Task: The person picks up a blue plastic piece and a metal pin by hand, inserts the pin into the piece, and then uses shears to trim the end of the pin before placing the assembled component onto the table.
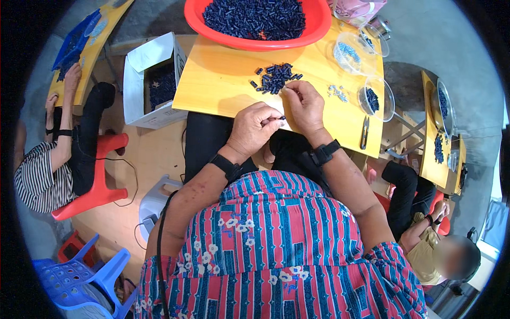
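Head view: the left hand [255, 128], its fingers closed, grips a small dark piece [282, 118] between thumb and fingertips, just past the near edge of the yellow table [212, 80]. Close beside it, the right hand [307, 106] has thumb and forefinger drawn together near the lower edge of a loose pile of dark pieces [276, 77] — whether they pinch anything, I cannot tell.

That pile lies between the hands and a big red basin [255, 45], heaped with more such pieces, which takes up the far end of the tabletop. To the right, small pale-blue bits [338, 94] lie scattered near a clear tub [357, 69] and a clear dish [393, 106]; dark-handled snips [365, 133] rest near the right edge. An open white box [134, 98] stands on the floor just left of the table.

Around us it is crowded — someone in a striped shirt [45, 181] sits on a red stool [98, 181] at the left, another person in a tan shirt [422, 247] sits at the right, and a blue chair [79, 282] fills the near left corner.
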Tool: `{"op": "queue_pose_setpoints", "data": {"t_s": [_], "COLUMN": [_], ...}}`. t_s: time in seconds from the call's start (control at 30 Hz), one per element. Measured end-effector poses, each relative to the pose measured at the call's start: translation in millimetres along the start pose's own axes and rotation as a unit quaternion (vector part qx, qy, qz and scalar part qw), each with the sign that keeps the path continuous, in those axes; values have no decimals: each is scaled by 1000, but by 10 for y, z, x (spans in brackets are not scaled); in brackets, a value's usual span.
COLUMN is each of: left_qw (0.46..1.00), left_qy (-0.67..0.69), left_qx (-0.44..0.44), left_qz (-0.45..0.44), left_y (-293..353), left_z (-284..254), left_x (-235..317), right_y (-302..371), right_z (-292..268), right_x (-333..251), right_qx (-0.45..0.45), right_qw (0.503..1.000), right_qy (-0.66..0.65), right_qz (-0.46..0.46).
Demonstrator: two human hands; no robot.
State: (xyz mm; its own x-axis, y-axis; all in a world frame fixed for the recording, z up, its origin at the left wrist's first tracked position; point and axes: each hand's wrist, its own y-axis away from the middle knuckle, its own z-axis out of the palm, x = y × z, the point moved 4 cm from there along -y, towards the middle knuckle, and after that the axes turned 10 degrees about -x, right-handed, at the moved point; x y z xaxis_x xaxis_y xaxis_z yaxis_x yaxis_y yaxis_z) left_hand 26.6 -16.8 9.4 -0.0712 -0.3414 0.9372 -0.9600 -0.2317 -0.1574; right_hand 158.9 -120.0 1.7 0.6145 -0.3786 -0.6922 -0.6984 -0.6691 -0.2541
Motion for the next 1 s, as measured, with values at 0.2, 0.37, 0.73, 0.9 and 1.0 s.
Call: {"op": "queue_pose_setpoints", "data": {"t_s": [0.2,0.37,0.73,0.9,1.0], "left_qw": [1000,1000,998,999,1000], "left_qy": [6,-3,20,8,6], "left_qx": [-25,-20,-46,-32,-20], "left_qz": [-9,-8,-27,-23,-12], "left_y": [4,-8,3,-1,-8], "left_z": [14,-19,10,2,1], "left_x": [-101,-107,-150,-166,-150], "right_y": [238,356,400,430,437], "right_z": [-75,-131,-100,-82,-94], "right_x": [43,-95,55,15,-14], "right_qx": [-93,-114,-148,-166,-168], "right_qw": [911,857,854,851,843], "right_qy": [-371,-456,-452,-442,-456], "right_qz": [156,211,209,232,230]}}
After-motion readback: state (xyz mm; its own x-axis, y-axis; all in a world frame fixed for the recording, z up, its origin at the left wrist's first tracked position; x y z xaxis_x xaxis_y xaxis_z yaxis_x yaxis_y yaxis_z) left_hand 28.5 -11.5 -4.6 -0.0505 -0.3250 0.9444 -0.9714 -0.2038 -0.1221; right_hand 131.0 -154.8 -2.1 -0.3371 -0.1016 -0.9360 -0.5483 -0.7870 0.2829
